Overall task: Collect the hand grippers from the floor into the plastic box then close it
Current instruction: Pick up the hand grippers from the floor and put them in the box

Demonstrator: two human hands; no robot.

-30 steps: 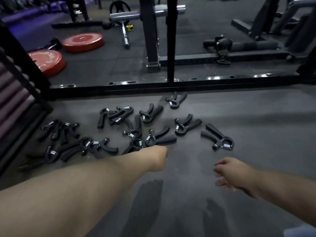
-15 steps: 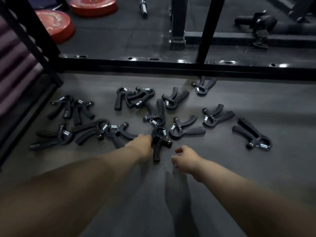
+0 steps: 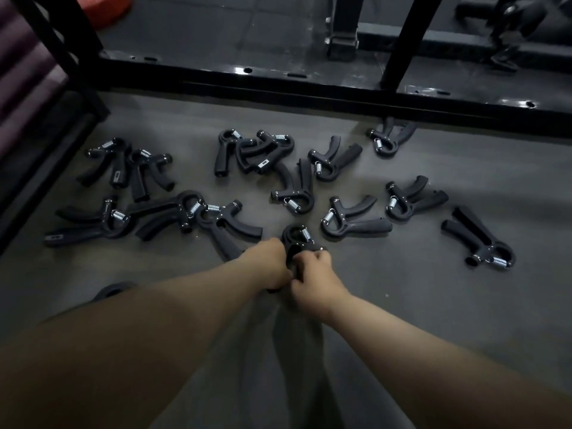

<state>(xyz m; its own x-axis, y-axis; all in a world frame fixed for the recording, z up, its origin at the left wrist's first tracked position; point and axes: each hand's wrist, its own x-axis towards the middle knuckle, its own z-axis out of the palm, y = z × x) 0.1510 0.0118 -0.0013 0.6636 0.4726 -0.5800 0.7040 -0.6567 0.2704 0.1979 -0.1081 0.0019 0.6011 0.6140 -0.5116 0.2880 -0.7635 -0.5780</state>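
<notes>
Several black hand grippers with metal springs lie scattered on the grey floor (image 3: 402, 305). Both my hands meet on the nearest hand gripper (image 3: 297, 238): my left hand (image 3: 268, 261) grips its left handle and my right hand (image 3: 312, 270) curls round its right handle. Its looped head and spring stick out beyond my knuckles. Other hand grippers lie close by, one just right (image 3: 353, 216), one at far right (image 3: 483, 243), and a cluster at left (image 3: 185, 212). The plastic box is not in view.
A black steel rack frame (image 3: 309, 88) runs across the floor behind the hand grippers, with uprights (image 3: 402, 41) rising from it. A dark slanted stand (image 3: 40, 88) borders the left side. A red weight plate (image 3: 105, 7) shows at the top left.
My left hand reached the nearest hand gripper and took hold of it. My right hand moved left across the floor and closed on the same hand gripper. The camera tilted down and closer.
</notes>
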